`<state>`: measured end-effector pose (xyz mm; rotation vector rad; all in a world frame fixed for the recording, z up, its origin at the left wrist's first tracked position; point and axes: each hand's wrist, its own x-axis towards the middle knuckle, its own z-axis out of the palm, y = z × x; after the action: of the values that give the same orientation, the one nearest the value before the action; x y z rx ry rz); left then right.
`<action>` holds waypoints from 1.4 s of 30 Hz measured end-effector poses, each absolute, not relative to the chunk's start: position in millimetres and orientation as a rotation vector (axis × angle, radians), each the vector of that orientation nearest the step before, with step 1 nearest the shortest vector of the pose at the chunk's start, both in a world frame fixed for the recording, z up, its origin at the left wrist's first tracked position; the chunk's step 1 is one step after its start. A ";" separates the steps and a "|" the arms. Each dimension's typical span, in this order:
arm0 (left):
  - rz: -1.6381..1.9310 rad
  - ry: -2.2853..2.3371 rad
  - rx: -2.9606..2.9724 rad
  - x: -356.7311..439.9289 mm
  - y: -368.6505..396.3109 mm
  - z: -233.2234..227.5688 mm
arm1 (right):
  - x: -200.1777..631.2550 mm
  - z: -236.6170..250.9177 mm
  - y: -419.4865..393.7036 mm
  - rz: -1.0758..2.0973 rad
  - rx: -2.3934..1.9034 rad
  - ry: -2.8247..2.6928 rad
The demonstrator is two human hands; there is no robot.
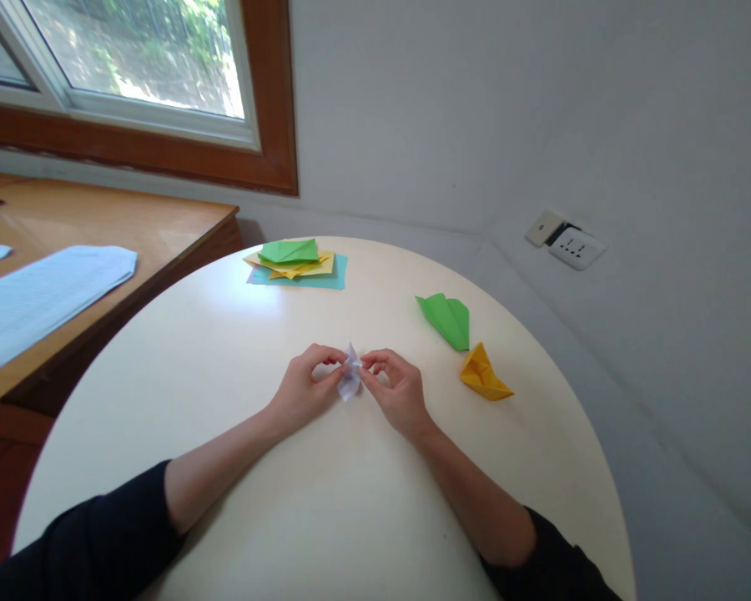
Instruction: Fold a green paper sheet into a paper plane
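Observation:
Between my two hands is a small folded white paper [349, 386], pale with a slight lilac tint, with pointed corners sticking up and down. My left hand [309, 380] pinches its left side between thumb and fingers. On the opposite side, my right hand [397, 386] grips an edge of the same paper with thumb and forefinger. Both hands are low over the middle of the round table. The paper's finer folds are too small to make out. To the right lie a folded green paper [447, 319] and a yellow paper boat [485, 376].
A pile of coloured papers [338, 275] with a green folded piece on top lies at the far edge of the white round table [181, 359]. Left stands a wooden desk [163, 221] bearing printed sheets [56, 292]. A wall socket [577, 248] is at right.

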<state>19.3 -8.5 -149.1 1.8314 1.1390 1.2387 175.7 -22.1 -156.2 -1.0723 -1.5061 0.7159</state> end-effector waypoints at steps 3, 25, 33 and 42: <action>1.207 1.150 1.843 19.1 -9.2 -149.0 | 175.2 -156.0 -21.2 0.709 -1.108 -1.507; 1.178 1.153 1.777 21.1 -10.3 -145.3 | 174.6 -146.2 -32.9 0.393 -0.908 -1.745; 1.202 1.135 1.580 20.7 -3.9 -150.8 | 173.8 -155.0 -27.8 0.363 -1.100 -1.621; 1.248 0.990 1.363 20.0 -0.3 -151.3 | 172.6 -167.3 -18.8 0.697 -1.141 -1.598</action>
<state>20.0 -0.3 -151.3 1.3634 0.9896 1.2480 172.6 -18.8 -167.3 -1.1408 -1.5975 0.6973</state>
